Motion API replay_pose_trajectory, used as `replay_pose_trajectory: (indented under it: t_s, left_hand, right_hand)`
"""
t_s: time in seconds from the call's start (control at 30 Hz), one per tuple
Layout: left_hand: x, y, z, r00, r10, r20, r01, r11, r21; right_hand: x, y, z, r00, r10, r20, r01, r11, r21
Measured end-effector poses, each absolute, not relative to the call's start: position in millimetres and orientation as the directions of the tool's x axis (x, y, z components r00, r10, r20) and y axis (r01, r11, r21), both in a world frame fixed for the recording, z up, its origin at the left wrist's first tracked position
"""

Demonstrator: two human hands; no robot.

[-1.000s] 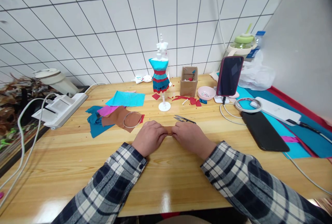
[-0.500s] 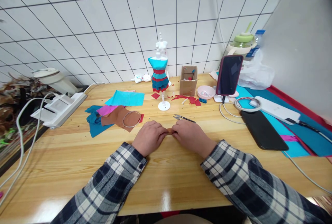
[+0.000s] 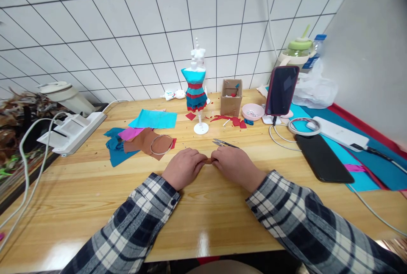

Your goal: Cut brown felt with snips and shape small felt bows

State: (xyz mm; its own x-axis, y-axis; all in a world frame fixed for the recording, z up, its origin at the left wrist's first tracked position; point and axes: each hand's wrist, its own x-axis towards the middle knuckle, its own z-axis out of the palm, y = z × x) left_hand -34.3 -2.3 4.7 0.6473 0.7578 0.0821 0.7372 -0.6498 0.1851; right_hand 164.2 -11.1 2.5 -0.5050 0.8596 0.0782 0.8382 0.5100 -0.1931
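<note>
Close together over the middle of the table, my left hand [image 3: 185, 168] and my right hand [image 3: 235, 167] pinch a small strip of brown crepe paper [image 3: 208, 161] between them. Both hands are closed, and most of the strip is hidden by the fingers. Thread snips [image 3: 225, 143] lie just beyond my right hand. Beyond my hands stands a small white dress form on a round base, wearing a layered turquoise, red and blue paper dress [image 3: 194, 89]. To the left, a thin ring [image 3: 161, 154] rests on a brown paper sheet [image 3: 146, 142].
Turquoise paper [image 3: 155, 118] lies at the back left, near a white power strip [image 3: 76, 135]. A small cardboard box [image 3: 231, 105], a pink bowl [image 3: 253, 117] and red scraps sit at the back. On the right are a propped phone [image 3: 281, 91], a tape roll [image 3: 304, 132] and a black phone [image 3: 324, 159].
My hands stay almost in place, fingers still pinching the brown strip; less of it shows between them now. The whole view has shifted very slightly.
</note>
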Motion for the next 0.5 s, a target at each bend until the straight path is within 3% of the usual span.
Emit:
replay_pose_trajectory:
  t_s: [0.27,0.5]
  left_hand:
    - [-33.1,-2.1,7.0,0.668,0.733,0.128,0.719,-0.68,0.147]
    - [-36.1,-0.4,7.7,0.674,0.736,0.064,0.727,-0.677,0.115]
  right_hand:
    - [164.5,-11.2,5.6,-0.536,0.841,0.078,0.826,0.541,-0.156]
    - [165.6,-11.3,4.5,-0.522,0.848,0.089,0.827,0.529,-0.19]
